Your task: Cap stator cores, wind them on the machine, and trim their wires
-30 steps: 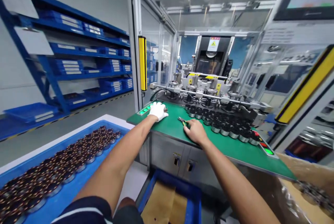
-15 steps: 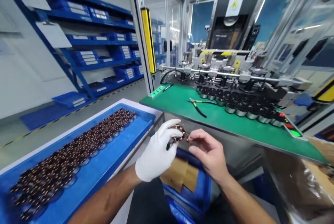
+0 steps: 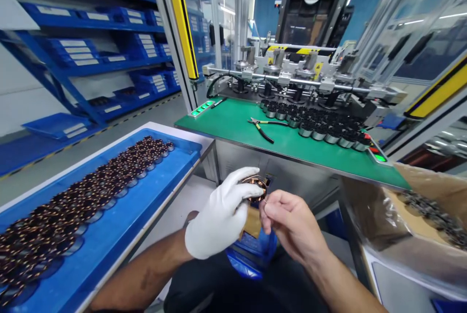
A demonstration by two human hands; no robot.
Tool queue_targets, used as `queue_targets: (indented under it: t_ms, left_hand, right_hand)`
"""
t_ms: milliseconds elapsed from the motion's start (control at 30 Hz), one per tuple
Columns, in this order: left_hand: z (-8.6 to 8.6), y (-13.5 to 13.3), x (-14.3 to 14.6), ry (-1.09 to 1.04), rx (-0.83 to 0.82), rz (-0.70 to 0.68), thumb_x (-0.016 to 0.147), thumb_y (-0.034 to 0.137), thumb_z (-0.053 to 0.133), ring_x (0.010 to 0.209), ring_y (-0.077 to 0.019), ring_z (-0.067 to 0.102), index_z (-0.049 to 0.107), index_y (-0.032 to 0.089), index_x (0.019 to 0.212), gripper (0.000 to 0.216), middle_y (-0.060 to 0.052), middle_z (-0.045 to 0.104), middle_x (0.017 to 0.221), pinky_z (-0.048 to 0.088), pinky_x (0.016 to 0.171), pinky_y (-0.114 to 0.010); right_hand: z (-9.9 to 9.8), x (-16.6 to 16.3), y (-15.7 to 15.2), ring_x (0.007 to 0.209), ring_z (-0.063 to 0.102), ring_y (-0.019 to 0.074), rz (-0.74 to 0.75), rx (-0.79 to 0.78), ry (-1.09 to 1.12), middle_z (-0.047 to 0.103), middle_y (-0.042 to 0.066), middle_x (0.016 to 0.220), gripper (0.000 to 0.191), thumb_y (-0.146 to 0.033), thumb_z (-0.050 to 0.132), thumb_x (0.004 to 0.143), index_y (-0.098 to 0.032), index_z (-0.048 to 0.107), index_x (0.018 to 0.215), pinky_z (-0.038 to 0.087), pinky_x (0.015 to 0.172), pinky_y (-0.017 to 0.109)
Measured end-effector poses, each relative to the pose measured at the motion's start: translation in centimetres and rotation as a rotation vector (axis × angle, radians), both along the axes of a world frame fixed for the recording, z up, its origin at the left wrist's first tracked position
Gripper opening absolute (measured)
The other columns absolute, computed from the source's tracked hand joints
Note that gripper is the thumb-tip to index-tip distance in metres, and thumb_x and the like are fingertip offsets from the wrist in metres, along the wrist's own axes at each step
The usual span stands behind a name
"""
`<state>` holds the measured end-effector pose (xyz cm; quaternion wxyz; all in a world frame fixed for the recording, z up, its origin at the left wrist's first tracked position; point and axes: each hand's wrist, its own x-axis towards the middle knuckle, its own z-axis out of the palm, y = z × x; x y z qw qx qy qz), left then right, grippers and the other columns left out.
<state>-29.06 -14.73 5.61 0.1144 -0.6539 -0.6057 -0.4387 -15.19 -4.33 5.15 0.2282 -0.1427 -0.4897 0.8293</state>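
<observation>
My left hand (image 3: 222,216), in a white glove, is closed around a small copper-wound coil part (image 3: 256,189) held in front of my body. My bare right hand (image 3: 288,223) is right beside it, fingertips pinched against the right edge of the coil. Both hands hover below the front edge of the green work table (image 3: 237,123). Pliers (image 3: 263,129) lie loose on that table, apart from both hands.
A blue tray (image 3: 160,181) at my left holds several copper coil parts. Rows of dark round parts (image 3: 321,128) stand on the green table before a machine fixture (image 3: 292,72). An open carton with a plastic liner (image 3: 412,206) sits at right. Blue shelving (image 3: 87,50) lines the left wall.
Both hands left the green table and came back toward my body. My left hand now holds a coil, and my right hand let go of the pliers and pinches at the coil.
</observation>
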Motion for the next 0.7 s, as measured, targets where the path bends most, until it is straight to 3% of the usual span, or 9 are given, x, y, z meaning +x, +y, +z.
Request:
queue_targets:
  t_ms: [100, 233, 333, 433, 500, 600, 700]
  left_hand:
    - [0.3, -0.1, -0.3, 0.003, 0.052, 0.053, 0.082, 0.005, 0.061, 0.124, -0.0200, 0.058, 0.053, 0.022, 0.104, 0.028, -0.012, 0.059, 0.131, 0.053, 0.101, -0.035]
    - [0.5, -0.1, -0.5, -0.052, 0.055, 0.052, 0.081, 0.015, 0.070, 0.113, -0.0205, 0.065, 0.053, 0.022, 0.096, 0.023, -0.011, 0.066, 0.122, 0.056, 0.095, -0.036]
    - [0.5, -0.1, -0.3, -0.348, -0.043, 0.003, 0.078, 0.010, 0.069, 0.111, -0.0193, 0.066, 0.053, 0.022, 0.090, 0.023, -0.008, 0.067, 0.121, 0.056, 0.094, -0.034]
    - [0.6, 0.0, 0.0, -0.693, -0.111, -0.206, 0.071, 0.005, 0.069, 0.118, -0.0220, 0.063, 0.052, 0.021, 0.093, 0.032, -0.011, 0.063, 0.128, 0.055, 0.095, -0.035]
    - [0.5, 0.0, 0.2, -0.766, -0.104, -0.253, 0.068, 0.005, 0.070, 0.117, -0.0228, 0.064, 0.053, 0.021, 0.093, 0.034, -0.011, 0.063, 0.127, 0.056, 0.095, -0.035]
    - [0.0, 0.0, 0.8, -0.603, -0.040, -0.110, 0.073, 0.006, 0.068, 0.111, -0.0190, 0.065, 0.055, 0.022, 0.087, 0.025, -0.007, 0.066, 0.119, 0.055, 0.096, -0.034]
    - [-0.7, -0.2, 1.3, -0.416, 0.045, -0.105, 0.078, 0.009, 0.068, 0.113, -0.0171, 0.064, 0.057, 0.024, 0.095, 0.025, -0.005, 0.066, 0.118, 0.055, 0.096, -0.032]
  right_hand:
    - [-0.2, 0.8, -0.4, 0.035, 0.044, 0.0055, 0.200, -0.150, -0.116, 0.057, -0.003, 0.045, 0.026, -0.031, 0.085, 0.064, -0.015, 0.068, 0.073, 0.032, 0.038, 0.017]
    - [-0.3, 2.2, -0.7, 0.032, 0.036, 0.0024, 0.287, -0.108, -0.174, 0.052, -0.005, 0.041, 0.024, -0.031, 0.083, 0.066, -0.014, 0.067, 0.069, 0.023, 0.035, 0.015]
    - [-0.3, 2.8, -0.9, 0.035, 0.038, 0.0031, 0.278, -0.012, -0.198, 0.052, -0.005, 0.043, 0.028, -0.037, 0.082, 0.068, -0.015, 0.065, 0.069, 0.027, 0.037, 0.015]
    - [-0.7, 2.7, -1.2, 0.041, 0.044, 0.0057, 0.191, 0.200, -0.253, 0.055, -0.003, 0.050, 0.029, -0.041, 0.077, 0.076, -0.015, 0.064, 0.074, 0.035, 0.042, 0.018]
    - [-1.1, 2.4, -1.2, 0.046, 0.049, 0.0084, 0.126, 0.435, -0.242, 0.057, -0.001, 0.054, 0.023, -0.037, 0.069, 0.084, -0.016, 0.064, 0.075, 0.040, 0.046, 0.020]
    - [-1.6, 2.0, -0.7, 0.070, 0.062, 0.0162, -0.140, 0.890, -0.091, 0.067, 0.005, 0.077, 0.004, -0.023, 0.069, 0.084, -0.019, 0.068, 0.085, 0.050, 0.065, 0.028]
    - [-1.3, 2.0, -0.4, 0.092, 0.062, 0.0220, -0.422, 1.098, 0.075, 0.065, 0.009, 0.100, 0.032, -0.016, 0.076, 0.077, -0.022, 0.065, 0.106, 0.050, 0.079, 0.034]
